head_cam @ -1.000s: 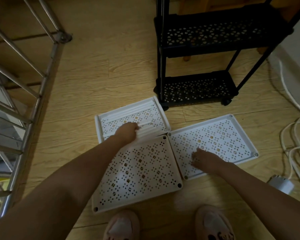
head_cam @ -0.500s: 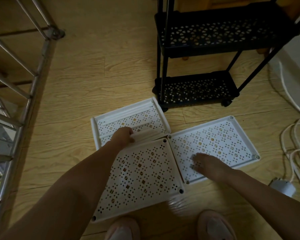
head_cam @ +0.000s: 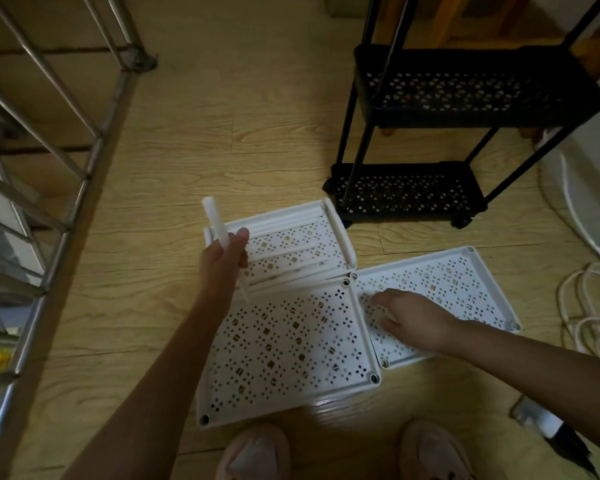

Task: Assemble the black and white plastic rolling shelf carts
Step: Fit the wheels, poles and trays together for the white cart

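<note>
The left hand [head_cam: 224,259] grips a white pole [head_cam: 214,220] in its fist, tilted above the rear tray [head_cam: 340,237] (spare poles [head_cam: 286,259] lie inside it). The right hand [head_cam: 414,317] rests loose-fingered on the right tray [head_cam: 471,271], just beside the near tray [head_cam: 284,344]; the black cart [head_cam: 430,116] stands behind
</note>
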Tool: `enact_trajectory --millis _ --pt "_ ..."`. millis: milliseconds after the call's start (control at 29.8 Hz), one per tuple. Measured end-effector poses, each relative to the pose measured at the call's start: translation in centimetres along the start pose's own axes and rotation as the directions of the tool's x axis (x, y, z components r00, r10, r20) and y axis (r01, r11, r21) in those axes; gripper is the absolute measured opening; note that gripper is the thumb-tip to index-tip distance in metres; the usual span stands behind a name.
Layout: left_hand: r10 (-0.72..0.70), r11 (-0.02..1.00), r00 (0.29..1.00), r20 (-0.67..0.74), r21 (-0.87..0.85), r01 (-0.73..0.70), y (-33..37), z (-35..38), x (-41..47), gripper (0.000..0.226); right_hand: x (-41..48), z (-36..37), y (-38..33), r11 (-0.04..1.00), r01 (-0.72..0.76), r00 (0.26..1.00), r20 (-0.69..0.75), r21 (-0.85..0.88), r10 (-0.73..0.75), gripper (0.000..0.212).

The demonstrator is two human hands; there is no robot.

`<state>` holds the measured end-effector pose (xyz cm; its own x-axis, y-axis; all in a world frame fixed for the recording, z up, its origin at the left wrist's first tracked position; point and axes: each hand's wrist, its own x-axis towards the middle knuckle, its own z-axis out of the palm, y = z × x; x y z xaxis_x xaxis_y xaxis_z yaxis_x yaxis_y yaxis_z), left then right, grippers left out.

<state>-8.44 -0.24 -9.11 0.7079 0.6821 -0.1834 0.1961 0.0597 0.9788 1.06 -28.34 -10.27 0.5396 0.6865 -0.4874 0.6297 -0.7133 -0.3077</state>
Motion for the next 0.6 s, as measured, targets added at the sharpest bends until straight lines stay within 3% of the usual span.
enact_trajectory --millis 168,269,336,437,605 --pt "0.024 0.955 0.968 -0.251 -0.279 -0.096 -2.3 -3.7 -2.2 0.043 4.6 0.6 -4.1 0.996 0.084 0.986 -0.146 0.044 -0.077 0.052" --pt "0.057 0.933 0.943 -0.328 -0.318 -0.168 -3.2 -6.2 -2.6 0.052 7.7 1.1 -6.0 0.981 0.005 0.949 -0.311 0.195 0.057 0.054" --pt "0.061 0.924 0.929 -0.364 -0.332 -0.19 -3.6 -7.2 -2.9 0.055 8.8 2.6 -6.7 0.965 -0.031 0.963 -0.251 0.262 0.099 0.054" --pt "0.049 0.912 0.928 -0.369 -0.361 -0.192 -3.9 -7.6 -3.0 0.055 8.4 5.4 -6.5 0.969 -0.071 0.987 -0.124 0.236 0.102 0.049" --pt "0.128 0.929 0.949 -0.287 -0.301 -0.217 -4.2 -7.1 -3.0 0.05 7.0 7.2 -5.2 0.942 -0.161 0.945 -0.231 0.293 0.233 0.042"
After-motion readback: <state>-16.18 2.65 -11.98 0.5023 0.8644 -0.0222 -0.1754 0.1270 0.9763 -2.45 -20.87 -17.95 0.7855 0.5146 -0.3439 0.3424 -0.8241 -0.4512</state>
